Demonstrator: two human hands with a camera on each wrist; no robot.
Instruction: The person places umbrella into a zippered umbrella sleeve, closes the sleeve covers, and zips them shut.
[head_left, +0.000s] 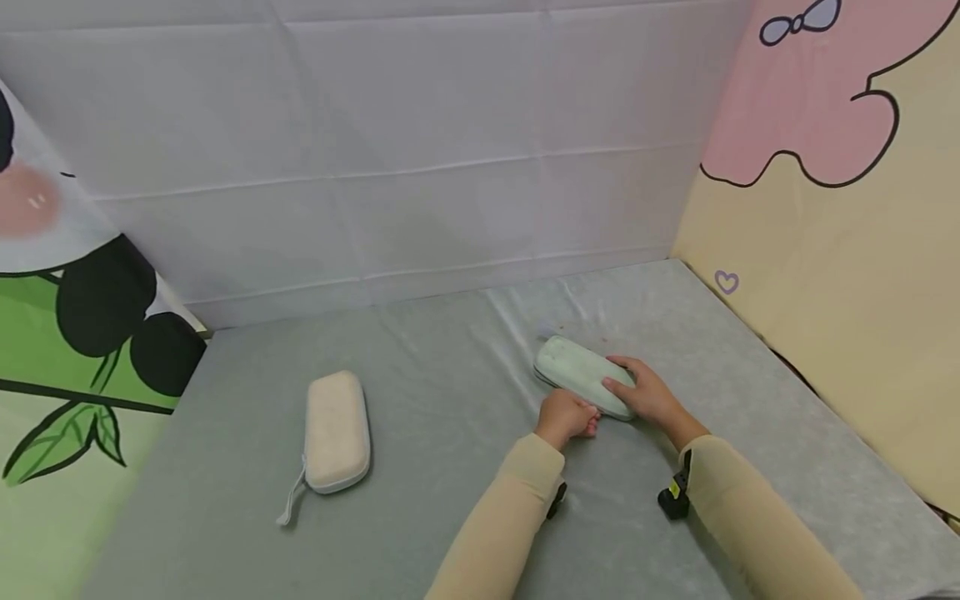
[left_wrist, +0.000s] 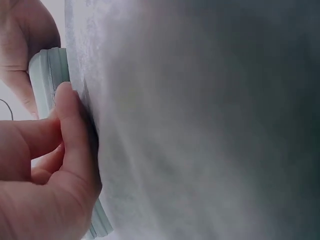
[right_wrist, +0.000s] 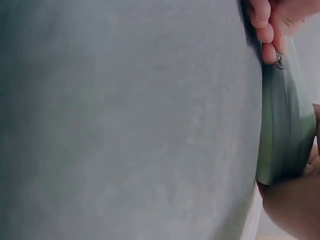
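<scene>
A pale green zip case [head_left: 573, 367] lies slanted on the grey cloth in the head view. My left hand [head_left: 567, 417] is at its near side, thumb and fingers pinching the zipper pull [right_wrist: 279, 62], as the right wrist view shows. My right hand [head_left: 651, 395] grips the right end of the case, with the thumb on top and the fingers over the far edge. In the right wrist view the zipper line runs along the case's side and looks closed between the pull and my right hand.
A cream zip case [head_left: 337, 433] with a wrist strap [head_left: 291, 502] lies to the left on the grey cloth [head_left: 435, 500]. A white sheet [head_left: 420, 142] hangs behind, with a yellow and pink printed panel [head_left: 840, 275] at right and a green printed one [head_left: 45, 333] at left.
</scene>
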